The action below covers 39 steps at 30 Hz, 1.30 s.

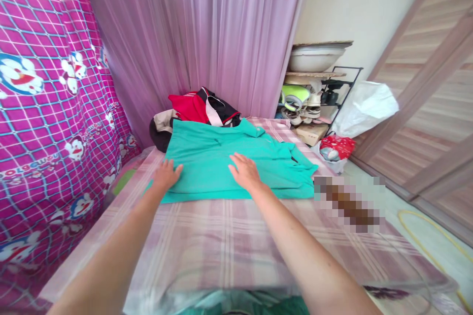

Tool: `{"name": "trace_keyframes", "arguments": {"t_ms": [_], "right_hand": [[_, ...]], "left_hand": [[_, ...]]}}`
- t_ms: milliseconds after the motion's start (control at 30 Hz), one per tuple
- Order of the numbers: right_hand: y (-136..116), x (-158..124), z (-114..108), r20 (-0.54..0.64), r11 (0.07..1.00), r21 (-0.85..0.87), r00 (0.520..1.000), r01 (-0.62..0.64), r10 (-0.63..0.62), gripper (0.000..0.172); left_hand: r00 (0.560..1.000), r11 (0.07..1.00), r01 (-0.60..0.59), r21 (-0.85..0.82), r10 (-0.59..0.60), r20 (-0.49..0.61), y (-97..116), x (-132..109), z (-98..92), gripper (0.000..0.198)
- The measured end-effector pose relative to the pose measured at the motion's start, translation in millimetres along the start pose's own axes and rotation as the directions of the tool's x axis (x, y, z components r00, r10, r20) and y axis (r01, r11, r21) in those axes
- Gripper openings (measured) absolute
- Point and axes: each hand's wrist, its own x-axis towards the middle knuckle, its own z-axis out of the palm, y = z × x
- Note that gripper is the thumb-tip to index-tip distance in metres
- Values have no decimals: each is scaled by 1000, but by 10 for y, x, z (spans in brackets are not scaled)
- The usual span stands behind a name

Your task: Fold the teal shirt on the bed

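Note:
A teal collared shirt (pixel 207 157) lies spread sideways on a plaid-covered surface, its collar and sleeves toward the right and its hem toward the left. My left hand (pixel 168 175) rests at the shirt's left end, fingers apart, with nothing held. Near the middle of the shirt, my right hand (pixel 246 171) lies with fingers stretched out on the cloth, also holding nothing. Some creases run across the fabric around both hands.
Behind the shirt sits a heap of red and black clothes (pixel 199 106). A pink patterned curtain (pixel 44 123) hangs at left, a purple one (pixel 207 34) at the back. At right stand a shoe rack (pixel 347 83) and bags (pixel 364 108). A blurred-out patch covers the surface's right side.

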Motion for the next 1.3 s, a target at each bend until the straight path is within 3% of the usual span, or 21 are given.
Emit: {"name": "trace_keyframes", "arguments": {"t_ms": [100, 200, 367, 600, 800, 900, 1000, 1133, 1200, 1300], "right_hand": [[-148, 19, 243, 212, 1000, -10, 977, 5, -3, 59], [-29, -64, 376, 312, 999, -40, 949, -37, 47, 65], [419, -264, 285, 279, 980, -129, 943, -150, 181, 66], [1224, -779, -47, 303, 925, -270, 888, -268, 346, 62], [1481, -1006, -102, 235, 886, -367, 894, -283, 382, 61], [1488, -1007, -55, 205, 888, -365, 906, -281, 371, 60], [1495, -1002, -26, 199, 888, -360, 906, -287, 374, 59], [1515, -1007, 4, 184, 882, -373, 909, -287, 373, 59], [1534, -1019, 35, 169, 882, -378, 915, -282, 366, 59], [1576, -1057, 87, 147, 892, -368, 930, -264, 336, 59]], "left_hand": [[996, 997, 55, 62, -60, 71, 187, -131, 266, 71], [997, 997, 40, 59, -43, 59, 193, -181, 360, 72], [997, 998, 31, 49, -35, 71, 142, -153, 307, 73], [995, 998, 25, 56, -31, 94, 183, -169, 282, 74], [985, 993, 76, 88, -89, 149, 234, -121, 168, 74], [991, 993, 50, 105, -63, 120, 524, -112, 82, 73], [985, 984, -163, 70, 157, 76, 1100, -188, 90, 70], [882, 897, -440, -49, 442, 166, 1888, -309, 264, 66], [860, 890, -448, -85, 455, 230, 2062, -286, 367, 66], [870, 907, -416, -70, 419, 259, 1978, -135, 475, 68]]}}
